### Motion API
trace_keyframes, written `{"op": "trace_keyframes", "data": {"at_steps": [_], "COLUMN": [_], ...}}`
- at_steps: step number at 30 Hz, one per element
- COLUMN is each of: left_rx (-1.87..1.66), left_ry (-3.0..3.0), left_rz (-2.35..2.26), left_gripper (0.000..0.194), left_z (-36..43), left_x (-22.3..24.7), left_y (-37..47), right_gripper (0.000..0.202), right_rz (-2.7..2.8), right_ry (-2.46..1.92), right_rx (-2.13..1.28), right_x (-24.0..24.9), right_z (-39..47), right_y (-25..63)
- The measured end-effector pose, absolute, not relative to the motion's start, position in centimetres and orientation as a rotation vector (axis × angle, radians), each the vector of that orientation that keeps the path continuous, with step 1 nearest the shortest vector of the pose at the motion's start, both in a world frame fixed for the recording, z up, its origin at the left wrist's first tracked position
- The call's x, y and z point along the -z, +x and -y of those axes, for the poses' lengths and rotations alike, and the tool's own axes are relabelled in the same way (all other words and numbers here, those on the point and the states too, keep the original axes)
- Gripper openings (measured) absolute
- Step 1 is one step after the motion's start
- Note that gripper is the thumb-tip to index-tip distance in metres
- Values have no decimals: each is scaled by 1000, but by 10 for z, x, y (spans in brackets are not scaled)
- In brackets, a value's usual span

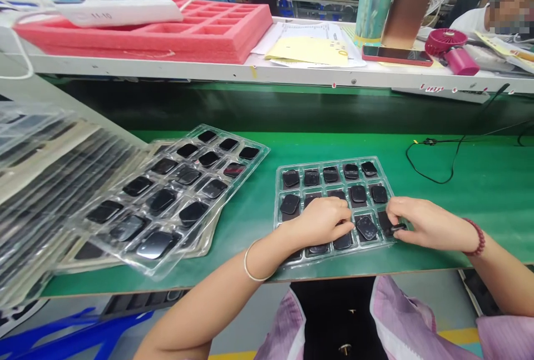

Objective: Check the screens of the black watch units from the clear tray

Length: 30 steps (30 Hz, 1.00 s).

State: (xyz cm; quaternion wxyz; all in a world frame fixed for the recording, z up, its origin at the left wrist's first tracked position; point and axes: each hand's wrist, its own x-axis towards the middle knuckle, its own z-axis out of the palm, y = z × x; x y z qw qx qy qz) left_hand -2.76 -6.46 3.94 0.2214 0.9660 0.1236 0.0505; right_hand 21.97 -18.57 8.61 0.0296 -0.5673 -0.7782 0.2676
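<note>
A clear plastic blister tray (387,176) lies on the green bench, its pockets holding several black rounded-square pieces (367,227) that look like smartwatch screens. My right hand (429,225) is at the tray's right edge, thumb and fingers pinching one black rounded-square piece (398,227), tilted on edge over the corner pocket. Over the tray's middle rests my left hand (323,218), its fingers curled down and closed; what they hold, if anything, is hidden. A second clear tray (246,173) with similar dark pieces sits at an angle to the left, on top of other trays.
Stacked trays (62,182) fill the left side. A black cable (434,179) lies on the bench at right. The shelf above carries a red foam tray (233,31), papers (308,51), a phone (396,55), a cup (375,9) and a small fan (446,43). People are in the background.
</note>
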Motion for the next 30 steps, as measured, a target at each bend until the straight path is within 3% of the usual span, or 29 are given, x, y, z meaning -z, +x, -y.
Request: {"op": "trace_keyframes", "data": {"at_steps": [4,7,13,20,30], "left_rx": [-159,-172,-226,-521,-689], "left_ry": [2649,2629,2616,2474,2314], "left_rz": [-345,-345,-323,-312,-451], "left_gripper": [26,26,29,52,53], "left_z": [64,63,61,56,57], "left_x": [-37,-36,-34,-30,-35], "left_y": [-27,-26,-28,-30,-34], "right_gripper": [21,28,43,54,62], "right_rz": [1880,1530,1229,1234,1145], "right_ry": [-1321,-1225,-1133,-1086,-1032], "right_rx": [-1387,-1575,-1505,-1460,-1501], "right_x": [-80,-59,-25,-19,-16], "right_z": [138,94,48,55,57], "right_y": [225,216,190,194,197]}}
